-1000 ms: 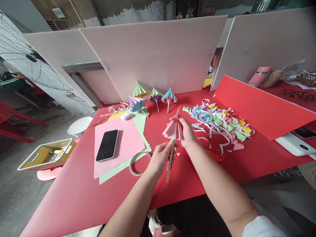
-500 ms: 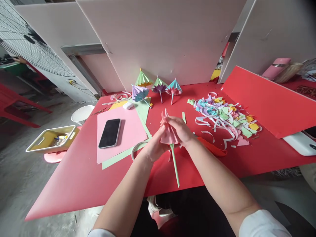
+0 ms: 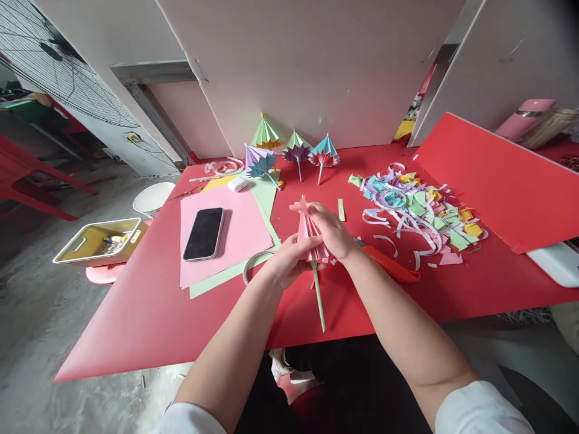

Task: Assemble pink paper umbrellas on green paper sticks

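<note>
While the pink pleated paper (image 3: pixel 307 226) is held narrowly between left hand (image 3: pixel 288 260) and right hand (image 3: pixel 335 235), to the right of the phone (image 3: pixel 204 234), its folds could be crushed by uneven finger pressure, and the green stem (image 3: pixel 319 296), unsupported below, could be bent.
</note>
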Tool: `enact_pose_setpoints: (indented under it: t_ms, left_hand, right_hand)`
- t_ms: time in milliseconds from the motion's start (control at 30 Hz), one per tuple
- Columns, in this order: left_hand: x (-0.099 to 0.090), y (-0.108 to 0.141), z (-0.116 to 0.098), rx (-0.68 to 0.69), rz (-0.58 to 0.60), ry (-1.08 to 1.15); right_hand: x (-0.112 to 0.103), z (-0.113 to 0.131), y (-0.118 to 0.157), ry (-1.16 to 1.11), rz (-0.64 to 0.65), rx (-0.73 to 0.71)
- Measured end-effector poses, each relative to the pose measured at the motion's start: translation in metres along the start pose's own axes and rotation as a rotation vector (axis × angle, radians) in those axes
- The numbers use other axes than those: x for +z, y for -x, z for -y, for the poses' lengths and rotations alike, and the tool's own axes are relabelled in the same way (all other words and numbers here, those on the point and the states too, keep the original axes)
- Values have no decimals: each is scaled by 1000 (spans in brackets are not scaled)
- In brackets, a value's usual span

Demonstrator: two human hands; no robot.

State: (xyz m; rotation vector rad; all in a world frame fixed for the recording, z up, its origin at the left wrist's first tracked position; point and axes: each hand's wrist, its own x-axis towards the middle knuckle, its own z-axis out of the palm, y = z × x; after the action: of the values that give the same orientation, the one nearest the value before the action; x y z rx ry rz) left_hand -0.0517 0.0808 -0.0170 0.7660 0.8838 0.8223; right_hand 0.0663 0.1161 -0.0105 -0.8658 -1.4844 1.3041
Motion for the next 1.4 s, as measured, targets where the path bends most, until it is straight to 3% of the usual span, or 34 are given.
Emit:
enact_pose_setpoints:
  t_ms: [200, 333, 433, 600, 733, 867, 1000, 1167, 1300, 1400]
  left_hand:
    - [-1, 0, 2, -5, -116, 78]
    - [-4, 0, 2, -29, -94, 245]
    - [-6, -1, 2, -14, -59, 307]
    - [-10, -5, 3, 12, -152, 267]
    - [-10, -7, 3, 17, -152, 278]
    - [-11, -6, 2, 48, -170, 226]
    - [-10, 1, -2, 63, -243, 101]
    - [-1, 16, -6, 59, -129, 14]
    - [5, 27, -6, 47, 54, -109]
    - [6, 34, -7, 68, 75, -184]
  right_hand:
    - [-7, -6, -6, -141, -187, -66]
    - [-15, -10, -10, -235, -292, -52]
    - [-21, -10, -10, -310, -261, -19]
    - [-20, -6, -6, -302, -36, 109]
    - [-16, -7, -5, -266, 33, 129]
    - [-16, -7, -6, -183, -3, 71]
    - [-27, 1, -5, -24, -149, -4]
    - [-44, 17, 5, 152, -332, -70]
    - [-48, 21, 12, 181, -325, -52]
    - [-49, 21, 15, 208, -310, -45]
